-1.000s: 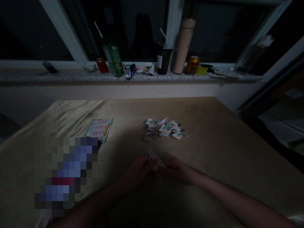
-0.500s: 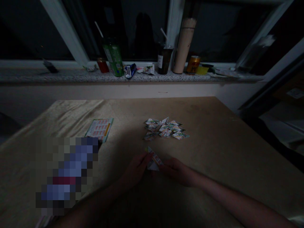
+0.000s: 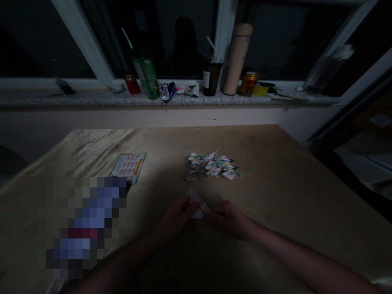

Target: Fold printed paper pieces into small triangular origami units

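Observation:
Between my two hands is a folded piece of printed paper, triangular, with red marks and a white underside. My left hand pinches its left side, the thumb lying over the front. At the lower right corner, the fingers of my right hand are closed on it. Just beyond my hands a cluster of several folded paper pieces, pointed and printed alike, rests on the table. To the left lies a flat stack of printed sheets with red blocks of print.
A blurred-out long item lies on the table left of my arm. Along the stone windowsill stand a green bottle, a dark cup with a straw, a pale tall flask and an orange can.
My left thumb has slid down and right across the paper. The paper's slanted printed edge has turned slightly, and my right hand has shifted a little. The paper cluster has stayed in place.

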A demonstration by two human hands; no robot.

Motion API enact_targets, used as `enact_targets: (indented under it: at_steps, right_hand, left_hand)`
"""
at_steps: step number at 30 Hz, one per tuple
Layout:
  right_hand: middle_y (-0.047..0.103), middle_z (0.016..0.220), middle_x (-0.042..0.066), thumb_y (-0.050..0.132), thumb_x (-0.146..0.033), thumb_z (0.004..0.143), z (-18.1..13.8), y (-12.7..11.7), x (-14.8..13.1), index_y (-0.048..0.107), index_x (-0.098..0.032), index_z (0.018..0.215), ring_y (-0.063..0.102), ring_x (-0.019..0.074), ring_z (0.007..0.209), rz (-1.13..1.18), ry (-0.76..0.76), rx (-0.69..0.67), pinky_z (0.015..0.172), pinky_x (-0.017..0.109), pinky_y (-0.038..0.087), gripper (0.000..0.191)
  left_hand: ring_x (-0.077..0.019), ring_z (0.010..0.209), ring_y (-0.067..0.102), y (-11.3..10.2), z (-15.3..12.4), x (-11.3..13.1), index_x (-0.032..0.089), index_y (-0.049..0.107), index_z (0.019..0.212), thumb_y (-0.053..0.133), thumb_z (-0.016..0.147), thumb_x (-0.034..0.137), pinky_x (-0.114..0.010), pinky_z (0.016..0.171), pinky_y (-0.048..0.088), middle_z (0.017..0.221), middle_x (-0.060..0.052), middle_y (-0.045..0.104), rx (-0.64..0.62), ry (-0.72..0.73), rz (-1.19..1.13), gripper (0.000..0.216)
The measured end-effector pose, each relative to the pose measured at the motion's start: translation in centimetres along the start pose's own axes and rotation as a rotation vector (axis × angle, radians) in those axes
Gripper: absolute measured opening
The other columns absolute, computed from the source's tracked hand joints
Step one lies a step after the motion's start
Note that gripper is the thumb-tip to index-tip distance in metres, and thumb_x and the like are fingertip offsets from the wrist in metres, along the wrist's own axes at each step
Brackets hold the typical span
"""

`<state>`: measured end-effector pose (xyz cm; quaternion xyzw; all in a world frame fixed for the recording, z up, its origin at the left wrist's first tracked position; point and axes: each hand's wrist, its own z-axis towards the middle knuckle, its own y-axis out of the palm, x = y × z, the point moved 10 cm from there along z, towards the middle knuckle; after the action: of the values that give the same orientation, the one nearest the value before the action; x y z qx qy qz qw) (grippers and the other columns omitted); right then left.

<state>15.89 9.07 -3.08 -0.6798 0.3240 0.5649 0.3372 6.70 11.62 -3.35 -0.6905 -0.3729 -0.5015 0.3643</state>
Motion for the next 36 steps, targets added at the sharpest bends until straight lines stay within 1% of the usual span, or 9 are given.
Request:
enact_targets:
  at_steps: [4, 9, 13, 16, 18, 22, 29, 32, 36]
  right_hand:
    - [0.027, 0.050, -0.006, 0.045, -0.054, 0.082, -0.1, 0.3, 0.4, 0.046, -0.013, 0.057, 0.020, 0.0044, 0.045, 0.036, 0.033, -0.020, 0.039, 0.019, 0.014, 0.048]
    - [0.025, 0.050, -0.007, 0.047, -0.051, 0.083, -0.1, 0.5, -0.4, 0.050, -0.013, 0.057, 0.018, 0.0046, 0.045, -0.011, -0.051, -0.044, 0.040, 0.020, 0.015, 0.046]
    - [0.029, 0.052, -0.005, 0.042, -0.054, 0.084, 0.0, -0.3, -0.8, 0.045, -0.014, 0.056, 0.023, 0.0062, 0.048, -0.019, -0.076, 0.037, 0.042, 0.020, 0.019, 0.049]
    - [0.032, 0.056, -0.005, 0.048, -0.053, 0.081, 0.2, -1.7, -1.2, 0.042, -0.016, 0.057, 0.029, 0.0075, 0.052, -0.050, -0.100, 0.172, 0.045, 0.020, 0.024, 0.044]
    - [0.039, 0.059, -0.004, 0.054, -0.050, 0.078, 0.4, -2.3, -1.5, 0.047, -0.016, 0.064, 0.035, 0.0084, 0.054, -0.023, -0.114, 0.219, 0.048, 0.020, 0.029, 0.038]
    - [0.052, 0.067, -0.001, 0.062, -0.046, 0.073, 0.6, -2.3, -1.4, 0.055, -0.016, 0.079, 0.046, 0.0102, 0.059, 0.089, -0.110, 0.221, 0.053, 0.021, 0.037, 0.031]
    - [0.052, 0.055, -0.004, 0.064, -0.046, 0.071, 0.8, -1.8, -0.5, 0.055, -0.015, 0.072, 0.044, 0.0079, 0.047, 0.172, -0.038, 0.197, 0.044, 0.020, 0.034, 0.032]
    - [0.053, 0.053, -0.004, 0.063, -0.044, 0.073, 0.9, -1.7, -0.5, 0.054, -0.016, 0.072, 0.046, 0.0078, 0.044, 0.182, -0.040, 0.206, 0.041, 0.019, 0.033, 0.030]
    - [0.055, 0.053, -0.004, 0.063, -0.042, 0.074, 0.9, -2.1, -0.4, 0.048, -0.017, 0.070, 0.048, 0.0081, 0.043, 0.270, -0.046, 0.240, 0.041, 0.019, 0.036, 0.029]
  left_hand:
    - [-0.0114, 0.050, 0.053, -0.2, -0.1, 0.1, 0.016, 0.057, 0.075, 0.048, 0.082, 0.051, -0.019, 0.048, 0.041, 0.059, 0.002, 0.058, 0.019, 0.010, -0.004, 0.037]
    - [-0.0122, 0.051, 0.052, -0.2, -0.3, 0.6, 0.016, 0.055, 0.072, 0.045, 0.084, 0.048, -0.020, 0.049, 0.039, 0.059, 0.002, 0.055, 0.034, 0.002, 0.051, 0.036]
    - [-0.0124, 0.057, 0.048, -0.2, -0.4, 0.9, 0.016, 0.054, 0.070, 0.044, 0.085, 0.044, -0.020, 0.054, 0.038, 0.061, 0.003, 0.051, 0.041, 0.048, 0.144, 0.034]
    - [-0.0124, 0.059, 0.044, 0.6, -0.5, 0.8, 0.015, 0.055, 0.070, 0.044, 0.085, 0.043, -0.020, 0.053, 0.035, 0.062, 0.002, 0.049, -0.050, 0.086, 0.229, 0.033]
    - [-0.0118, 0.059, 0.042, 1.3, -0.6, 1.0, 0.015, 0.056, 0.071, 0.043, 0.086, 0.040, -0.020, 0.053, 0.034, 0.063, 0.003, 0.048, -0.127, 0.125, 0.283, 0.032]
    - [-0.0102, 0.058, 0.039, 2.3, -0.7, 1.3, 0.014, 0.054, 0.070, 0.040, 0.088, 0.036, -0.019, 0.054, 0.031, 0.062, 0.004, 0.043, -0.228, 0.193, 0.380, 0.032]
    - [-0.0085, 0.052, 0.036, 3.2, -0.8, 1.0, 0.013, 0.057, 0.071, 0.039, 0.088, 0.041, -0.018, 0.048, 0.026, 0.058, 0.005, 0.042, -0.288, 0.197, 0.467, 0.038]
    - [-0.0101, 0.055, 0.042, 3.3, -0.9, 1.4, 0.013, 0.062, 0.079, 0.039, 0.088, 0.042, -0.018, 0.052, 0.031, 0.061, 0.003, 0.050, -0.297, 0.188, 0.400, 0.038]
    - [-0.0141, 0.065, 0.053, 2.4, -0.8, 1.9, 0.014, 0.064, 0.085, 0.037, 0.088, 0.047, -0.021, 0.060, 0.040, 0.073, -0.002, 0.061, -0.248, 0.165, 0.106, 0.043]
